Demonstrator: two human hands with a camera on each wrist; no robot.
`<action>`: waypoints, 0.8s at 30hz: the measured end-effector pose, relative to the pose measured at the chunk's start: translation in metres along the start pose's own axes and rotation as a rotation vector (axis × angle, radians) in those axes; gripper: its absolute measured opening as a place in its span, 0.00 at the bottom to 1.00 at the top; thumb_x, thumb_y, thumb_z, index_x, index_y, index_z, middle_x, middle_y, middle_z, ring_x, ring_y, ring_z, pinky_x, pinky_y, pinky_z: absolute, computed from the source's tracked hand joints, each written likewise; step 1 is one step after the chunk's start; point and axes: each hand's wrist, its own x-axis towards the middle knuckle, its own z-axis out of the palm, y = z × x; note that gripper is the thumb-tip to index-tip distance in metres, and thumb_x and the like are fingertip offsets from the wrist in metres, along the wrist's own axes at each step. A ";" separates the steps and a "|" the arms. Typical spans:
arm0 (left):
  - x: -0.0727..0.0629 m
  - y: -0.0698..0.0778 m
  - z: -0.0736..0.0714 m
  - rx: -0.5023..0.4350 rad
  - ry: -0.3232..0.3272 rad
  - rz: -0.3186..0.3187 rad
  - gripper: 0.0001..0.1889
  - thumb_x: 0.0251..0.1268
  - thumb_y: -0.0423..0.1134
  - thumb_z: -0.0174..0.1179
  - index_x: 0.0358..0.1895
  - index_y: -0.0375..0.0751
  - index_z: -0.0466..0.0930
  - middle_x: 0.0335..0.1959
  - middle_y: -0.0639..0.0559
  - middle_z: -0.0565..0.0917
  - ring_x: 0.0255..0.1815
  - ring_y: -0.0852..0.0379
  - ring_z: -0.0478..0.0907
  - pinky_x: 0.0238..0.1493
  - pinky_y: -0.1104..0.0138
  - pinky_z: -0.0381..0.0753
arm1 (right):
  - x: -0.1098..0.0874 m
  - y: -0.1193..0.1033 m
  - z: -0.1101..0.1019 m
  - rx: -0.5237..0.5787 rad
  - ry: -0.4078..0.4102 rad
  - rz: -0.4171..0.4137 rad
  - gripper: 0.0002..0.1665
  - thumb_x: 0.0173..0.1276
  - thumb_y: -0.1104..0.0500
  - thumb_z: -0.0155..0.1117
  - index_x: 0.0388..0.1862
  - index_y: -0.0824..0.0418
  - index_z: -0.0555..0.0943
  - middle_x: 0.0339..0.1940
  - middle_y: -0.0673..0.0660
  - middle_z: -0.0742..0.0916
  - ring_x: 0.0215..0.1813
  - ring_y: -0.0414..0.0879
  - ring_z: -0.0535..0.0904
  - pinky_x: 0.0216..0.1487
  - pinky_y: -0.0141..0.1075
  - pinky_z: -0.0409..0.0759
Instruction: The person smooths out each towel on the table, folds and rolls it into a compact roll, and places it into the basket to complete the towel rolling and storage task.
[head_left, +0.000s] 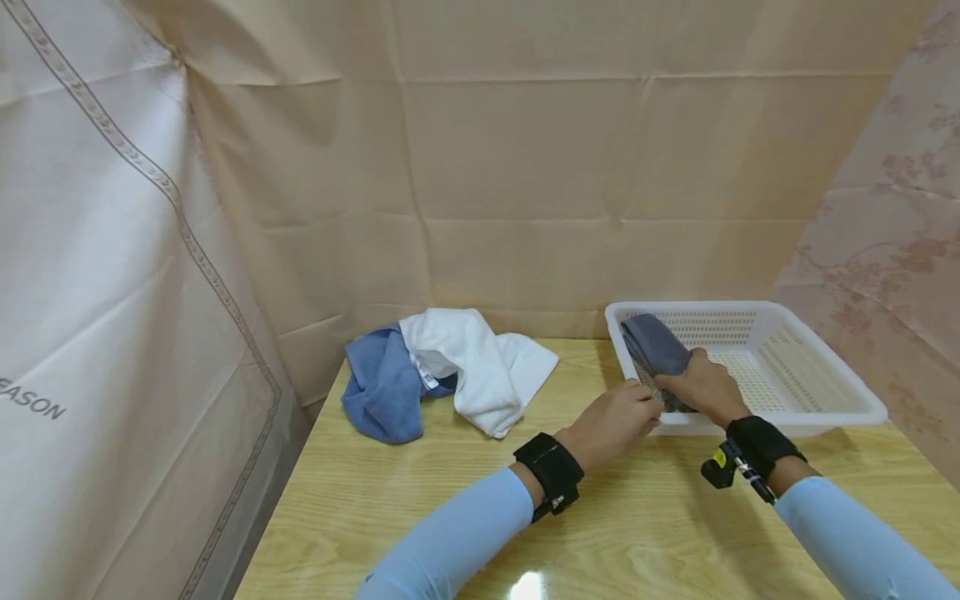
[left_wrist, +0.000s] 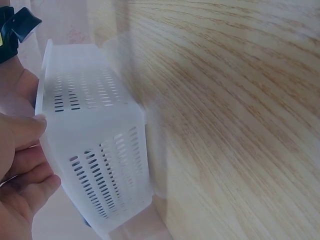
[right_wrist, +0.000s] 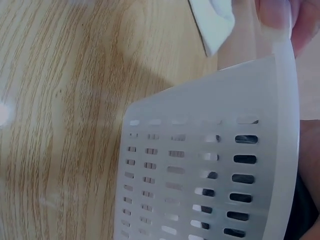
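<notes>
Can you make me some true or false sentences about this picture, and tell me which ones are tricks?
1. The right hand holds a gray-blue cloth in the white basket. True.
2. The left hand holds the same cloth. False: it grips the near left corner of the basket.
3. A white cloth lies on the table, partly over a blue cloth. True.
4. In the head view, the basket stands to the left of the white cloth. False: it stands to the right.
5. The basket has no holes. False: it has rows of slots.
6. Both sleeves are light blue. True.
</notes>
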 end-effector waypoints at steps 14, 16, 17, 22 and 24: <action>0.000 0.002 0.001 0.048 -0.003 -0.003 0.08 0.77 0.45 0.61 0.46 0.52 0.89 0.46 0.60 0.85 0.44 0.64 0.75 0.50 0.78 0.70 | 0.004 -0.002 0.003 -0.031 0.012 -0.019 0.55 0.61 0.42 0.73 0.60 0.86 0.59 0.40 0.78 0.79 0.38 0.66 0.79 0.32 0.50 0.78; 0.000 0.002 0.001 0.051 -0.003 -0.002 0.08 0.78 0.45 0.60 0.46 0.52 0.89 0.47 0.60 0.85 0.45 0.64 0.76 0.51 0.78 0.70 | 0.005 -0.003 0.004 -0.022 0.020 -0.025 0.58 0.62 0.42 0.73 0.64 0.86 0.56 0.43 0.81 0.78 0.40 0.67 0.79 0.34 0.51 0.78; 0.000 0.002 0.000 0.050 -0.001 -0.003 0.08 0.78 0.45 0.60 0.46 0.52 0.89 0.46 0.60 0.85 0.45 0.64 0.76 0.51 0.78 0.70 | 0.005 -0.003 0.004 -0.017 0.021 -0.030 0.59 0.62 0.42 0.73 0.66 0.86 0.55 0.44 0.82 0.78 0.40 0.67 0.79 0.35 0.52 0.78; 0.000 0.001 0.001 0.036 -0.004 -0.010 0.08 0.77 0.45 0.61 0.45 0.51 0.89 0.45 0.60 0.84 0.45 0.64 0.75 0.50 0.78 0.71 | 0.005 -0.006 0.005 0.023 0.005 -0.049 0.62 0.63 0.44 0.72 0.73 0.82 0.47 0.48 0.84 0.78 0.41 0.67 0.79 0.35 0.51 0.77; 0.000 0.001 0.002 0.032 -0.009 -0.011 0.08 0.78 0.45 0.61 0.45 0.51 0.89 0.44 0.60 0.84 0.43 0.64 0.74 0.49 0.78 0.70 | 0.005 -0.007 0.006 0.038 -0.007 -0.045 0.63 0.63 0.44 0.72 0.74 0.80 0.45 0.48 0.84 0.78 0.41 0.67 0.79 0.35 0.51 0.77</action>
